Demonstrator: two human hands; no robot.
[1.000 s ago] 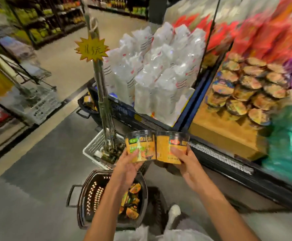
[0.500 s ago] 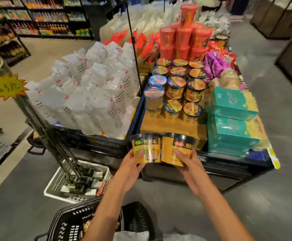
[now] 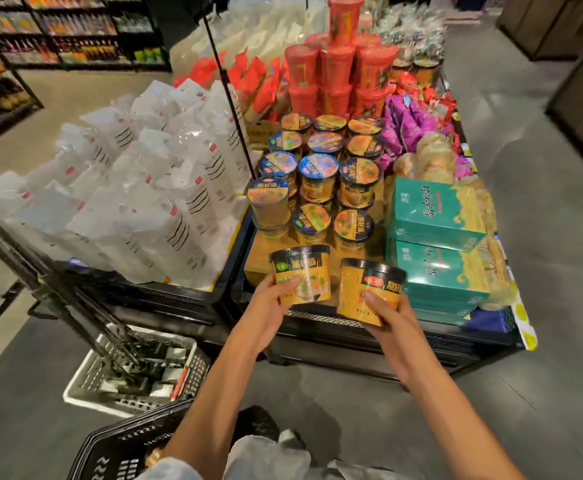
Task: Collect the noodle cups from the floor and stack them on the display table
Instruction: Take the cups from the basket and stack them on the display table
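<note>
The person's left hand (image 3: 271,303) curls its fingers and thumb round a yellow, black-rimmed noodle cup (image 3: 300,274), and the right hand (image 3: 385,311) clamps a second yellow cup (image 3: 369,291) just beside it. Both cups hang over the near edge of the black display table (image 3: 369,344), before the stacked cups (image 3: 318,188), with teal boxes (image 3: 435,216) to the right.
</note>
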